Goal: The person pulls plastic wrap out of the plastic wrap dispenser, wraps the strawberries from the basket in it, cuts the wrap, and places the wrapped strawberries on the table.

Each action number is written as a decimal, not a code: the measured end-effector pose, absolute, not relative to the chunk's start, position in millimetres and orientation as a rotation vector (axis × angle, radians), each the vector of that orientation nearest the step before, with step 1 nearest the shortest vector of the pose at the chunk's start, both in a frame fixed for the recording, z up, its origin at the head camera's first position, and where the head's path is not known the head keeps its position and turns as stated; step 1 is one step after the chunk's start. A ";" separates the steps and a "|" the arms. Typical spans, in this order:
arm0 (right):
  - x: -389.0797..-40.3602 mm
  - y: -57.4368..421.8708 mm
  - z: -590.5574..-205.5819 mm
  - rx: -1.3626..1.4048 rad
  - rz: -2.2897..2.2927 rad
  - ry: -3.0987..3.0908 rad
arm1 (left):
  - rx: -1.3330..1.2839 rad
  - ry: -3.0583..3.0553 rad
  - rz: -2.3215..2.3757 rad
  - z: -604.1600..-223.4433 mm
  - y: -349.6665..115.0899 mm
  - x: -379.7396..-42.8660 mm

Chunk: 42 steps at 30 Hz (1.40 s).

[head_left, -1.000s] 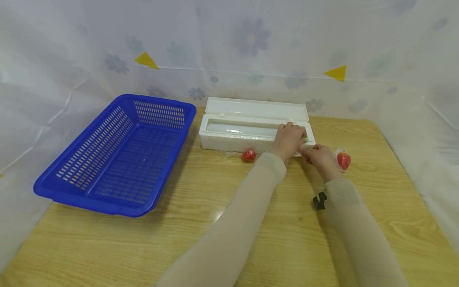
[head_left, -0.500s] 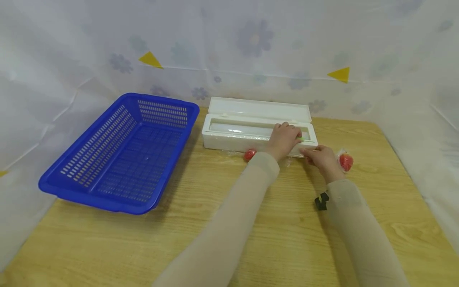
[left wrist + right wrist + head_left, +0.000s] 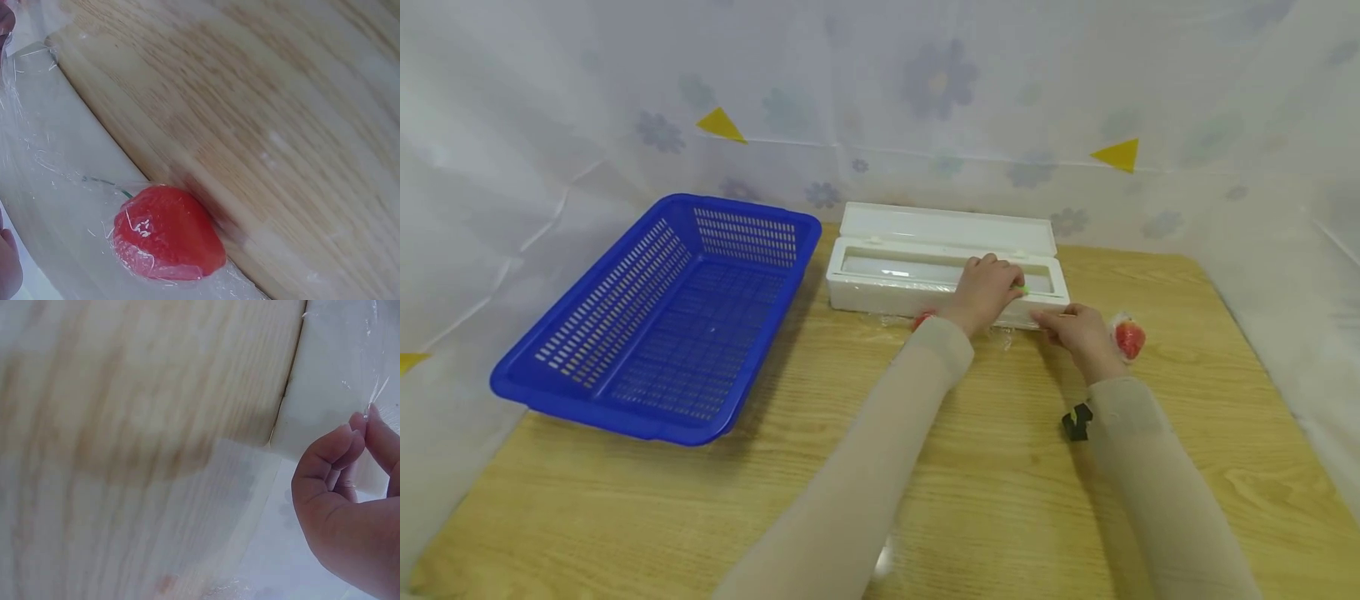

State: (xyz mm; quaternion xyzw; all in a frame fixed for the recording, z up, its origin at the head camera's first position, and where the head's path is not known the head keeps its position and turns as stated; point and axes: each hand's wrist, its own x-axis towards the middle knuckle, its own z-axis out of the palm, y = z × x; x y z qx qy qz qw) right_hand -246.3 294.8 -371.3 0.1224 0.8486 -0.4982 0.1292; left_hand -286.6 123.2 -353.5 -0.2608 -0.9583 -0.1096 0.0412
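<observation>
A long white cling film dispenser (image 3: 887, 293) lies at the back of the table with its lid (image 3: 947, 227) raised. My left hand (image 3: 987, 292) rests over its front rim, fingers curled on a small green slide cutter (image 3: 1022, 289). At the right front corner, my right hand (image 3: 350, 500) pinches the edge of the clear cling film (image 3: 374, 394) between thumb and fingertips. Film also hangs down the dispenser's front. Against that front lies a red fruit (image 3: 169, 234) wrapped in film, a thin green stem showing; my left wrist partly hides it in the head view.
A blue slotted basket (image 3: 700, 333) stands at the left. Right of my right hand lies another wrapped red fruit (image 3: 1129, 339). A small black object (image 3: 1077, 422) is beside my right sleeve. A flowered curtain (image 3: 940, 100) hangs behind the wooden table (image 3: 1000, 500).
My left hand has slid left along the dispenser's front rim with the green slide cutter, covering more of the near fruit. My right hand keeps its pinch at the corner. The head view has shifted slightly.
</observation>
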 end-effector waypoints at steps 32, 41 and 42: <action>-245.6 293.6 -371.7 0.317 -1.487 2.465 | -0.801 -2.898 -0.438 -360.1 90.0 -292.0; -246.6 293.9 -371.6 0.314 -1.510 2.464 | -0.784 -2.905 -0.433 -357.8 74.2 -290.6; -246.8 294.2 -372.0 0.312 -1.512 2.465 | -0.778 -2.909 -0.426 -357.8 72.6 -290.3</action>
